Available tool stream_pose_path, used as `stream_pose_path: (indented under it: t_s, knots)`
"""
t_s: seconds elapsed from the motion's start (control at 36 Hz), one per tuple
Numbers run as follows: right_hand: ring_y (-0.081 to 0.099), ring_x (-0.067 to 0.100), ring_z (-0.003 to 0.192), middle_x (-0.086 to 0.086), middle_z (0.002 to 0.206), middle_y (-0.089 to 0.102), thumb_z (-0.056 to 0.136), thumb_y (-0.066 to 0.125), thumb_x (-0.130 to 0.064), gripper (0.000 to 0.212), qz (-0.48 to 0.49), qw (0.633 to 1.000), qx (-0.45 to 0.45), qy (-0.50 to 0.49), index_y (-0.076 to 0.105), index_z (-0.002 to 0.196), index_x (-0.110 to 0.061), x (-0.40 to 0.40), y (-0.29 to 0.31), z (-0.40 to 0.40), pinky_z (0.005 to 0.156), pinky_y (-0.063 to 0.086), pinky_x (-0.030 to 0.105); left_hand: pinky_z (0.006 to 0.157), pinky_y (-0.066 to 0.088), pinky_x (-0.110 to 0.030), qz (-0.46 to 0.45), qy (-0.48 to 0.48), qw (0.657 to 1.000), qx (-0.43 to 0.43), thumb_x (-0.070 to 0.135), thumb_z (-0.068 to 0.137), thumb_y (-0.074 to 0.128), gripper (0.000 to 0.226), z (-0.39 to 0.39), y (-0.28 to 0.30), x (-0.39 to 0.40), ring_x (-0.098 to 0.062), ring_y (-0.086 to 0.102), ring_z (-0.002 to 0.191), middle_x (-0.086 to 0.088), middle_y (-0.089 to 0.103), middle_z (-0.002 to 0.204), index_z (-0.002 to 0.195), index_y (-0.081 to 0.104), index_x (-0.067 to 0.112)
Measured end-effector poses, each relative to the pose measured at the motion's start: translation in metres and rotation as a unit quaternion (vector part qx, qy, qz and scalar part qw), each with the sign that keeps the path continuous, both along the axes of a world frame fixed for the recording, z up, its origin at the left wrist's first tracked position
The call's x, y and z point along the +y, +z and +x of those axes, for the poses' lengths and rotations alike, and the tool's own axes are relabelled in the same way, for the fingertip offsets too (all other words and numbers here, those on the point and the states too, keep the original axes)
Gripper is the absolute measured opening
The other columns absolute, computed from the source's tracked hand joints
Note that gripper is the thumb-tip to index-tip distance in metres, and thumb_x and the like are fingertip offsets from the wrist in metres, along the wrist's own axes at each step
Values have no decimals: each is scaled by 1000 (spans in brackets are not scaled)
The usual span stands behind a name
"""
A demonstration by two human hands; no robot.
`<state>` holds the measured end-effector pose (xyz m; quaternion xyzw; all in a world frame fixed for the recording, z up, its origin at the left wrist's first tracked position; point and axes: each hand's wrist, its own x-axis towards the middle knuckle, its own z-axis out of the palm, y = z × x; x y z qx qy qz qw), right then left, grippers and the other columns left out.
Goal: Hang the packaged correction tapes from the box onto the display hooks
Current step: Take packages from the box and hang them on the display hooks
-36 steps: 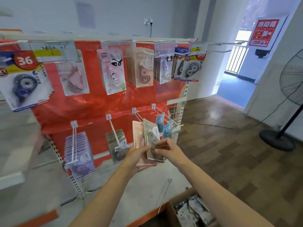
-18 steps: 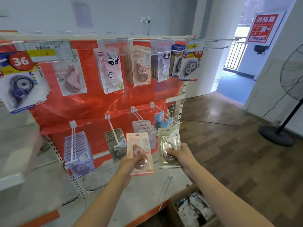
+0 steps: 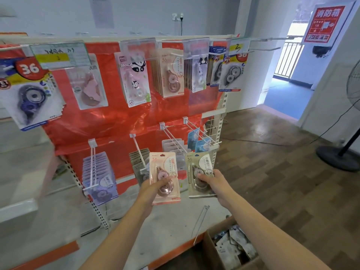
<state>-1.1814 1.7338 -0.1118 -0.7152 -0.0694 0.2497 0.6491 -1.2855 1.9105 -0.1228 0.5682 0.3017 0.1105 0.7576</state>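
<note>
Head camera, looking down your two bare forearms at the display rack: your left hand (image 3: 153, 189) has its fingers and thumb curled round the lower half of a pink packaged correction tape (image 3: 165, 177), holding it upright with the printed front toward you. Your right hand (image 3: 211, 180) pinches a beige packaged correction tape (image 3: 200, 175) the same way, thumb across the front of the blister, card upright. The two packs sit side by side, close but apart, just in front of the lower row of display hooks (image 3: 175, 140). Neither pack is on a hook. Behind the pink one a hook carries a stack of grey packs (image 3: 140, 162), and further left another hook holds a thick stack of lilac packs (image 3: 99, 176). Behind the beige one a few pale blue packs (image 3: 196, 140) hang on the rightmost lower hook. The upper row is stocked with more packs against a red backing sheet (image 3: 116, 121). The cardboard box (image 3: 210, 248) stands open at the lower right, beside your right forearm, with loose packs piled inside. One loose wire hook (image 3: 200, 221) lies on the pale base shelf (image 3: 165, 230) between your arms. A standing fan (image 3: 342, 152) is on the wooden floor to the far right.
</note>
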Motion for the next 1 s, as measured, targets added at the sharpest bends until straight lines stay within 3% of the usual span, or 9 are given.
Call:
stream_pose_path:
  t_s: [0.08,0.17,0.31,0.42,0.53,0.67,0.81,0.92,1.0]
  knots:
    - [61,19,75,10,85,66,86,60,-2,18,-20,999,31,16,58,100,-13,9,-6,-3,62,49,27,71,55,-38,-14,21,1000,0,9,84,67,15,-9,1,7,-24,67,82,-6,72,87,98,66,14]
    - [63,20,80,13,95,69,82,63,-2,30,-56,995,25,75,59,110,-12,22,-15,-9,65,48,28,73,55,-38,-3,55,998,7,10,83,69,11,-20,-3,18,-23,68,79,-1,74,78,93,67,14]
    - [57,14,80,0,86,64,77,70,-4,20,-141,975,-51,162,61,88,-19,48,-22,-21,60,41,19,75,53,-35,34,114,993,3,8,84,68,14,-44,-4,31,-17,66,79,1,71,83,95,66,17]
    - [57,21,86,6,90,64,75,73,-1,26,-164,968,-79,171,58,75,-23,68,-31,-25,73,44,29,91,51,-46,57,135,989,29,12,83,70,21,-62,-6,44,-26,66,93,-5,72,95,103,67,15]
    - [59,21,89,3,89,64,77,73,-3,29,-158,970,-75,172,55,77,-25,81,-36,-23,76,47,32,76,54,-38,55,148,986,47,14,83,70,21,-72,-10,52,-24,67,88,-4,72,94,104,68,16]
    - [61,25,93,8,96,65,78,69,1,21,-159,969,-62,179,58,89,-14,94,-37,-18,82,50,37,63,50,-32,60,159,984,50,14,85,68,18,-71,-10,53,-22,65,81,-5,71,91,103,66,17]
    - [63,27,99,11,107,66,79,70,-3,33,-160,970,-51,173,58,110,-7,105,-39,-13,81,51,37,83,51,-39,73,159,984,36,11,85,67,21,-62,-5,51,-20,65,88,-1,70,92,106,64,17]
    - [61,25,95,9,102,64,82,69,-4,23,-172,970,-37,169,57,100,-12,109,-41,-11,73,52,33,93,51,-49,85,149,984,50,17,85,69,24,-59,-5,54,-25,66,98,-2,72,100,109,66,18]
    - [62,23,85,9,99,63,87,66,-9,16,-172,967,-8,189,56,94,-18,108,-45,-13,69,58,39,93,51,-47,89,146,984,53,17,87,68,18,-58,-5,55,-24,66,99,-1,72,99,104,66,20]
